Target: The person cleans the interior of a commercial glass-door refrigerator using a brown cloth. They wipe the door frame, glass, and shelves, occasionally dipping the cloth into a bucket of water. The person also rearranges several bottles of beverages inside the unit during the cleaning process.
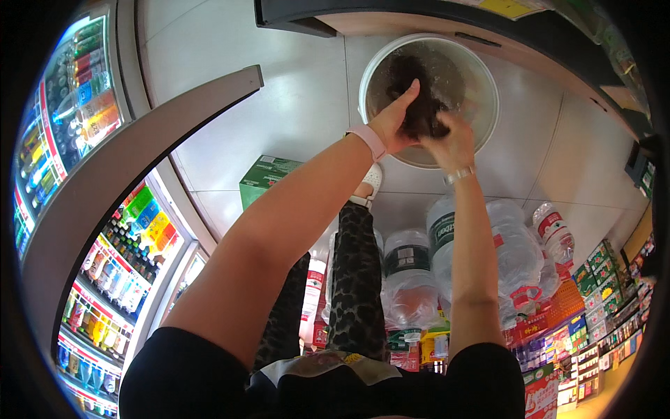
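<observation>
A round white bucket [496, 105] of cloudy water stands on the tiled floor at the top centre. Over its near part, my left hand [399, 116] and my right hand [451, 139] hold a dark, wet bundle, perhaps cloth [419, 107], between them. The bundle reaches down into the bucket. My left thumb lies along its side, with a pink band on that wrist. The right fingers curl at its other side and look slightly blurred; a metal watch strap or bracelet is on that wrist.
Large clear water bottles [411, 272] stand near my legs, with a green carton [267, 175] to their left. Lit drink coolers [120, 262] line the left side. A wood-panelled counter [387, 26] edges the bucket's far side. Stacked boxes [596, 283] stand at the right.
</observation>
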Demonstrator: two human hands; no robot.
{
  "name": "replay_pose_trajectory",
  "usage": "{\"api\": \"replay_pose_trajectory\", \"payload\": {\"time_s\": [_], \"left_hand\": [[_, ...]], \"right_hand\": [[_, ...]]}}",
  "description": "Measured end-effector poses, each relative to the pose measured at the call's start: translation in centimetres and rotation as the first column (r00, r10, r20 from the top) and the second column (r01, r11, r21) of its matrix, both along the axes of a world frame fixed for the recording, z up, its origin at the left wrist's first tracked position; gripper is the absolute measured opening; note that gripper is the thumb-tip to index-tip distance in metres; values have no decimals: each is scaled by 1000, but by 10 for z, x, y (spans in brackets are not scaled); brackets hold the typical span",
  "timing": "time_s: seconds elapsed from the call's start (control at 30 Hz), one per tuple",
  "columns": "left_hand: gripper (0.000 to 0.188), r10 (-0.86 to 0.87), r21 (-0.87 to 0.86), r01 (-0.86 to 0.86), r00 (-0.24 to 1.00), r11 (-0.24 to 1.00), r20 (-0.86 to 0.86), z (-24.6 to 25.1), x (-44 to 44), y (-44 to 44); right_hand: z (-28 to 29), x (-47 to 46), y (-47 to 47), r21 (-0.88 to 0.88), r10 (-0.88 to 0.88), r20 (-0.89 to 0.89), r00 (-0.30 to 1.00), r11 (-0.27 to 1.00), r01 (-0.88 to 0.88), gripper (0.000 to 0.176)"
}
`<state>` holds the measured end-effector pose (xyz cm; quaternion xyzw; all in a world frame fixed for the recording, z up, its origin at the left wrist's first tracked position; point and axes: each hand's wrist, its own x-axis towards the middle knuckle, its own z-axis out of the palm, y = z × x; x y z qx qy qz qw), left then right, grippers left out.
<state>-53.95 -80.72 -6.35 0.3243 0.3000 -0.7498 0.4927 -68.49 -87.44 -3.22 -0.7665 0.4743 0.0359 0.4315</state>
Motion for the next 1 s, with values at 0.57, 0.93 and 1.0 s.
{"api": "replay_pose_trajectory", "payload": {"time_s": [0.57, 0.93, 1.0], "left_hand": [[57, -359, -198, 348, 933, 916, -23, 37, 1, -13], [45, 227, 42, -226, 923, 973, -310, 22, -36, 0], [35, 91, 108, -65, 963, 992, -255, 11, -33, 0]], "right_hand": [[-109, -15, -45, 837, -827, -158, 540, 178, 517, 48], [-102, -5, -8, 951, -943, 165, 288, 75, -301, 39], [-110, -5, -30, 998, -868, 52, 494, 65, 7, 34]]}}
